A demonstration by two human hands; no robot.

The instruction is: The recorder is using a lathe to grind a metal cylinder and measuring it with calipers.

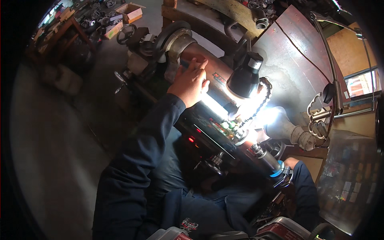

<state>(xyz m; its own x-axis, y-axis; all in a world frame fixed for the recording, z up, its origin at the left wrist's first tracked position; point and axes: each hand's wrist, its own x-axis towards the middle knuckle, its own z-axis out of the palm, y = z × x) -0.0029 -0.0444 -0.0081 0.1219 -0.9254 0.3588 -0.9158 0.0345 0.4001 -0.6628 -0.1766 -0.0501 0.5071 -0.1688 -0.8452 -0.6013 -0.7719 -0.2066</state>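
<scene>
Left hand [192, 85] on a broad cylinder [216, 66], right hand [291, 162] by a blue-ringed barrel [273, 165]

At 11 o'clock, a handwheel [126, 34] stands past the cylinder's upper end. At 12, the left hand, loosely curled with fingers part-spread, seems to rest on the cylinder, nothing visible in its grasp; perhaps it steadies itself or feels the surface. The cylinder slopes from 12 towards 2. At 2 a black lamp [243, 78] and at 3 a pale lamp [284, 128] are presumably set to light the metal fittings [239, 132] nearby. At 4, the right hand is beside the barrel, possibly for control; its fingers are hidden, so I cannot tell whether it grips
</scene>
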